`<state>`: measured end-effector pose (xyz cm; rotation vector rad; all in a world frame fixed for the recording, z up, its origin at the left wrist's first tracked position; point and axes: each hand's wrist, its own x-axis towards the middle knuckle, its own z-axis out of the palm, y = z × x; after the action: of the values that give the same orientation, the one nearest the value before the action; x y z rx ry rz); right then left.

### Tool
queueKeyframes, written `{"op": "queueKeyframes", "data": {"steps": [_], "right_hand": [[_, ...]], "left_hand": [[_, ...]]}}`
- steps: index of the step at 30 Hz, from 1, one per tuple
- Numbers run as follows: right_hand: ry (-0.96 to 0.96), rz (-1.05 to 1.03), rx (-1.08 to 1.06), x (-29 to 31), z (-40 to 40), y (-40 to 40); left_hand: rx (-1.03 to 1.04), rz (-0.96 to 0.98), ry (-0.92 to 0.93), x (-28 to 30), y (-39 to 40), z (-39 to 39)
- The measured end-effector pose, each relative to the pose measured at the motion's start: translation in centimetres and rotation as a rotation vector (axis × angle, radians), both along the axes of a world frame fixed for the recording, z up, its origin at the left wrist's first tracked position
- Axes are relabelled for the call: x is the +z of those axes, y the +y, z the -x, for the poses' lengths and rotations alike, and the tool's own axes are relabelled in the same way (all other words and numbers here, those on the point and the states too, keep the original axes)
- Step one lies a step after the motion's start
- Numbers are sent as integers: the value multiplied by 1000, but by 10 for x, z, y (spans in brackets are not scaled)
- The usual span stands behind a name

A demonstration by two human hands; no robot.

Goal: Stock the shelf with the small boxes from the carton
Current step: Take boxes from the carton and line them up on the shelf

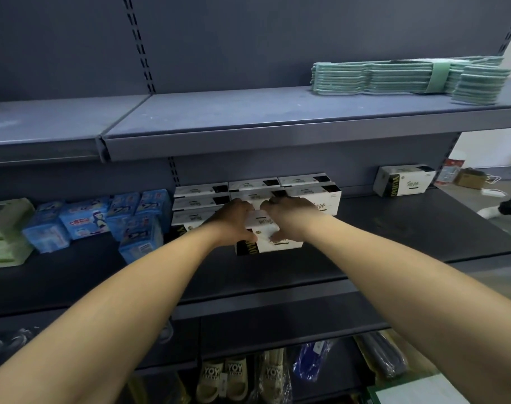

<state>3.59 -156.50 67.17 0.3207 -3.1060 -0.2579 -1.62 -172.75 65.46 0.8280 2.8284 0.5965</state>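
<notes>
**Two hands on one box at the middle shelf**

Two bare hands hold a single white box [267, 239] with a black end just in front of the box stack [257, 196] on the middle shelf [394, 228]. The left hand [233, 220] grips the box's left side, thumb curled against its front edge and fingers over the top. The right hand [289, 217] grips the right side the same way, thumb pressed on the top face. The box sits low over the shelf; whether it touches the surface cannot be told. The stack behind it is several boxes wide and about three high, against the back panel. Another box [402, 180] lies well apart to the right on the same shelf. Blue packs [102, 220] and green packs [6, 231] lie to the left. Green hangers [394, 75] rest on the top shelf [219, 112]. Slippers [222, 374] show below.
</notes>
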Motion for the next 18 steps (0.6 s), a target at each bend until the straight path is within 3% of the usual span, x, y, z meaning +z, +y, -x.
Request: {"op": "queueKeyframes", "data": {"steps": [7,18], "right_hand": [[-6,-34,-7,-10,12,-9],[-7,24,-104,-37,39,14]], "left_hand": [[23,-13,-29,-6,-12,0],[75,211,-74,-8,-36,17]]}}
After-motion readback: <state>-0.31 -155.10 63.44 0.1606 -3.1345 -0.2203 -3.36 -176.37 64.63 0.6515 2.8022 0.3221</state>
